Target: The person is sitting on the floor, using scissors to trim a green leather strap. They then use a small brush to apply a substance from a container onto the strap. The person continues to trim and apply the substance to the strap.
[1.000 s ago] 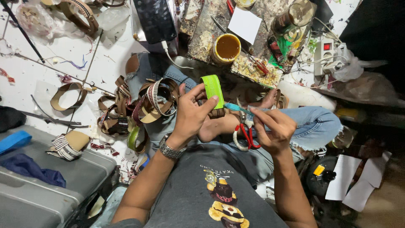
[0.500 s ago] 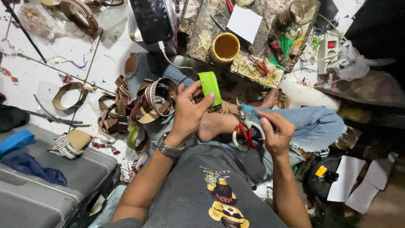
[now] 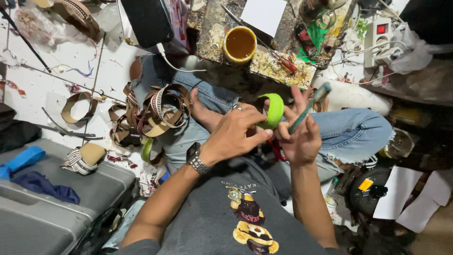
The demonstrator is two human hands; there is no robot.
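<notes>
Head view, looking down at a seated person's lap. The left hand, with a ring on 1 finger and a wristwatch on the wrist, pinches a curled green strap between thumb and fingers. The strap is held above the knees, between the 2 hands. The right hand touches the strap's lower edge with its thumb while its fingers close around a thin teal tool, which slants up and to the right; whether the tool is a brush or a blade cannot be told. Both legs wear blue jeans with frayed edges. A pile of brown and striped straps lies by the left knee, partly on the white floor. Ahead of the knees, a low desk carries a yellow cup of brown liquid and a white sheet of paper. A grey case sits at lower left.
</notes>
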